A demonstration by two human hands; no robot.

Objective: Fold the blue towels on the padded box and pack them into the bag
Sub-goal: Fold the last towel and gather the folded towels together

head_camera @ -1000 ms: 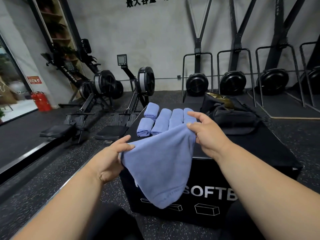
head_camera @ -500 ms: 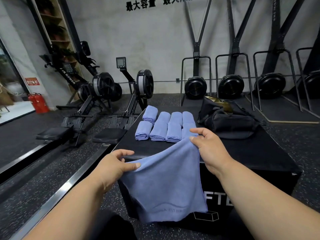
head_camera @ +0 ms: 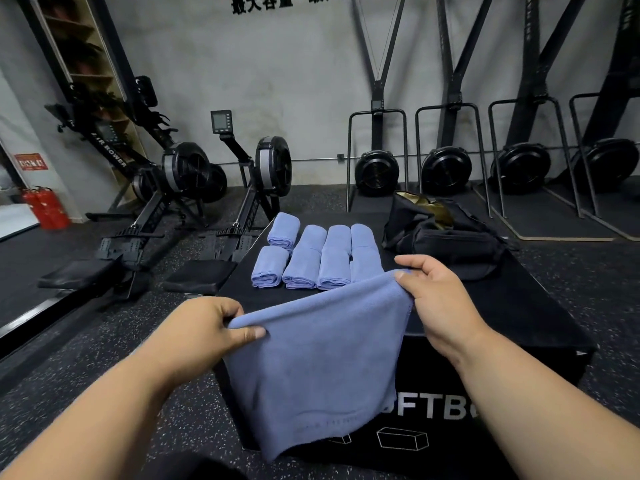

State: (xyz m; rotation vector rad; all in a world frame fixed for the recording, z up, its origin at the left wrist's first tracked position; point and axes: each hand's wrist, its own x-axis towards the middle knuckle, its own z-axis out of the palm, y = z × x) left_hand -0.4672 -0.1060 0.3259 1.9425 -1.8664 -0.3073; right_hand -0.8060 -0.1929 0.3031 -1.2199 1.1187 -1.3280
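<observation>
A blue towel hangs spread out in front of the black padded box, its lower part draped over the box's front face. My left hand pinches its top left corner. My right hand pinches the top right corner. Several folded blue towels lie in rows at the back left of the box top. A black bag sits open at the back right of the box, showing a gold lining.
Two black rowing machines stand on the floor to the left of the box. Fan machines in metal frames line the back wall. Red fire extinguishers stand at far left.
Both hands have lowered the towel toward me and spread it wider; its top edge has dropped from the folded towels' level to the box's front edge.
</observation>
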